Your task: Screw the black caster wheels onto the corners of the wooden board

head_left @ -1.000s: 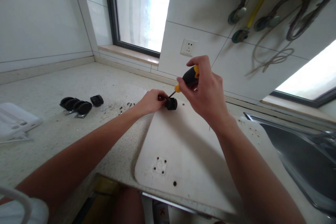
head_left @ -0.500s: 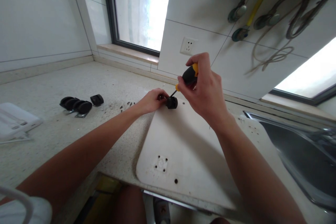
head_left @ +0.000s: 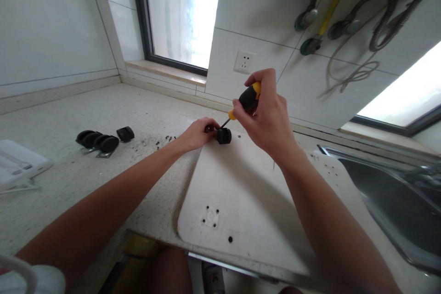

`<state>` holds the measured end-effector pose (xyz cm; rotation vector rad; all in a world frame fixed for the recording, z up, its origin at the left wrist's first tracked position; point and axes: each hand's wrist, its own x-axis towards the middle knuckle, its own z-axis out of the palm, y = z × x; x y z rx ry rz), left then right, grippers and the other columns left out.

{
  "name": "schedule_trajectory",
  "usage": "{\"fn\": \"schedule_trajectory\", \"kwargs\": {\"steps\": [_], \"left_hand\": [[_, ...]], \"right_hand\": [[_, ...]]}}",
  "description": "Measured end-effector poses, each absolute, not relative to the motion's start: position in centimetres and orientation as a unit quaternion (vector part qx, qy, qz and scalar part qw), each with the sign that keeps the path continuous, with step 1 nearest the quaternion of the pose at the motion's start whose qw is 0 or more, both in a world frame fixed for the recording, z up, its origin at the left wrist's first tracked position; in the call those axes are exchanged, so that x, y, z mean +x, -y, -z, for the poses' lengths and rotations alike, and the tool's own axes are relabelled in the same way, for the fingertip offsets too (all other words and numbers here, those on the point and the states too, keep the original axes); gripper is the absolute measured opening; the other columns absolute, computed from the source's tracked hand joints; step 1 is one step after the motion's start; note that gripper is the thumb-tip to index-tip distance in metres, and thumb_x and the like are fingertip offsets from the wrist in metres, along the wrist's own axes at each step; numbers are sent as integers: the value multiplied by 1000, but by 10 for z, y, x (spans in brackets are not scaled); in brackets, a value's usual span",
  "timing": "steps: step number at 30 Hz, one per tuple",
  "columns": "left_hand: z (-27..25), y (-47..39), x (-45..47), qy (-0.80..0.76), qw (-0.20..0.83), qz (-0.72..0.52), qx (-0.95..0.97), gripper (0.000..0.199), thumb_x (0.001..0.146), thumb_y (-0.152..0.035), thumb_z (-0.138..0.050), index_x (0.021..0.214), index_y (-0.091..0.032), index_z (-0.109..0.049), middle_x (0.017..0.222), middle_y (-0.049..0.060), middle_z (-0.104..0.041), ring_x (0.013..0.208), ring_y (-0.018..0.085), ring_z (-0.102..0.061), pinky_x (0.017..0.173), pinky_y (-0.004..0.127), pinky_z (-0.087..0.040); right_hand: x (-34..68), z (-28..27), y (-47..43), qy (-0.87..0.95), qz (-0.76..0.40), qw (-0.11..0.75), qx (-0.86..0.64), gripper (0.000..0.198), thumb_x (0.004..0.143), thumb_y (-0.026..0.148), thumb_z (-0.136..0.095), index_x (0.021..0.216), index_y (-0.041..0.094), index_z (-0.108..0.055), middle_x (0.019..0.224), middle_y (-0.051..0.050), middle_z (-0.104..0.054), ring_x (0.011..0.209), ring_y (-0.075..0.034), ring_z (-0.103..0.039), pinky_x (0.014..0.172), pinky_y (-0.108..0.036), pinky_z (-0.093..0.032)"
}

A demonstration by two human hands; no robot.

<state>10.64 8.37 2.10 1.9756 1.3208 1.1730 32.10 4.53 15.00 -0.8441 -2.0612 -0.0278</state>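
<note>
A yellow-and-black screwdriver (head_left: 248, 98) slants down to the left, its handle gripped in my right hand (head_left: 272, 117). Its tip reaches a black caster wheel (head_left: 224, 136) at the far left corner of the white board (head_left: 248, 220). My left hand (head_left: 201, 132) has its fingers closed around the left side of that caster. The exact contact of the tip is hidden by the fingers and the caster. Toward the board's near left corner, several screw holes (head_left: 210, 216) surround a pale square mark.
Several loose black casters (head_left: 98, 141) lie on the speckled counter (head_left: 148, 101) at left, with small dark screws (head_left: 168, 138) nearer the board. A white power bank (head_left: 20, 163) is at far left. The metal sink (head_left: 386, 202) lies right; a socket (head_left: 245, 61) and hoses are on the wall.
The view has shifted slightly. Both hands hold nearly the same pose, with the screwdriver still at the caster.
</note>
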Motion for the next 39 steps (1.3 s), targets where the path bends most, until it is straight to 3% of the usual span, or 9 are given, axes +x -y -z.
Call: {"fn": "schedule_trajectory", "kwargs": {"steps": [10, 19, 23, 27, 30, 32, 36, 39], "left_hand": [[-24, -84, 107, -507, 219, -406, 728, 15, 90, -18, -71, 102, -19, -80, 94, 6, -72, 84, 21, -66, 80, 36, -52], [-25, -82, 107, -486, 232, -422, 729, 14, 88, -19, -70, 98, -20, -79, 94, 4, -71, 85, 21, -67, 81, 36, -53], [-20, -85, 106, -475, 240, -438, 724, 12, 87, -22, -69, 95, -20, -78, 92, 3, -68, 81, 20, -64, 77, 34, -50], [-15, -88, 104, -472, 236, -441, 726, 14, 87, -28, -69, 95, -20, -77, 90, 2, -65, 76, 18, -58, 72, 34, -45], [-13, -89, 103, -472, 236, -443, 725, 15, 87, -33, -70, 94, -21, -75, 91, 2, -65, 77, 18, -58, 72, 33, -44], [-14, -88, 102, -472, 243, -440, 725, 15, 87, -36, -70, 93, -22, -73, 88, 2, -64, 77, 19, -56, 71, 33, -43], [-17, -87, 100, -477, 235, -419, 735, 16, 89, -37, -69, 93, -22, -73, 88, 2, -64, 77, 20, -56, 72, 35, -43], [-19, -86, 98, -482, 220, -407, 744, 16, 89, -36, -68, 95, -22, -72, 90, 3, -66, 80, 21, -58, 76, 36, -45]], "right_hand": [[325, -151, -61, 804, 21, 470, -363, 32, 92, 23, -68, 112, 32, -45, 84, 3, -51, 66, -18, -44, 70, -39, -43], [318, -157, -59, 814, 86, 432, -379, 23, 95, 26, -68, 114, 29, -56, 83, 2, -58, 66, -17, -44, 70, -37, -38], [307, -170, -59, 825, 109, 387, -398, 19, 96, 38, -70, 110, 28, -61, 83, -1, -64, 66, -18, -42, 69, -37, -37], [295, -176, -62, 842, 88, 382, -370, 11, 100, 31, -61, 110, 28, -66, 91, -5, -73, 73, -21, -54, 72, -37, -43], [290, -174, -62, 844, 92, 389, -359, 18, 107, 39, -58, 117, 28, -68, 100, -6, -76, 83, -24, -62, 75, -36, -45], [289, -174, -61, 843, 94, 382, -367, 25, 109, 48, -58, 120, 27, -69, 102, -7, -76, 88, -25, -64, 77, -36, -46], [294, -176, -62, 860, 76, 367, -348, 28, 112, 39, -53, 135, 29, -66, 118, -7, -79, 101, -26, -68, 81, -36, -46], [296, -177, -64, 861, 84, 358, -351, 30, 114, 46, -53, 135, 30, -66, 119, -7, -78, 103, -27, -68, 82, -36, -46]]}}
